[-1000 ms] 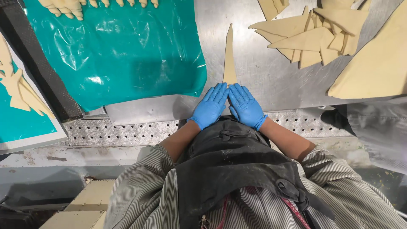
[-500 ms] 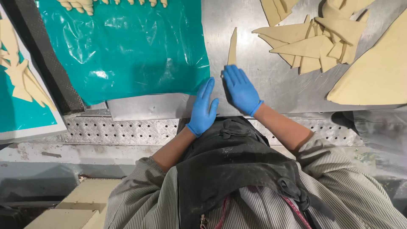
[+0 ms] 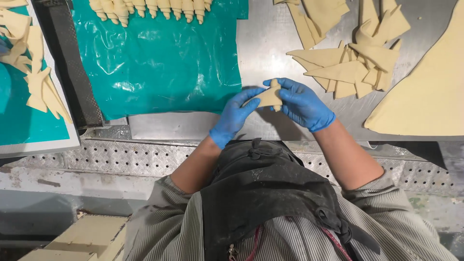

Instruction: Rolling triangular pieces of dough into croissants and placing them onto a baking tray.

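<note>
A rolled piece of pale dough (image 3: 269,95) is held just above the steel table (image 3: 261,34) between both my blue-gloved hands. My left hand (image 3: 235,115) cups its left side and my right hand (image 3: 302,104) grips its right side, fingers curled around it. A pile of cut dough triangles (image 3: 355,63) lies just right of my right hand. A teal sheet (image 3: 159,63) lies to the left, with a row of rolled dough pieces (image 3: 150,7) along its far edge.
A large sheet of rolled-out dough (image 3: 425,92) covers the far right of the table. Another teal-lined tray (image 3: 29,121) with dough pieces (image 3: 34,72) sits at the left. A perforated metal ledge (image 3: 121,157) runs along the table front.
A long dough triangle lay flat under my palms; my hands rolled it forward, and now they hold the rolled-up piece lifted between them.
</note>
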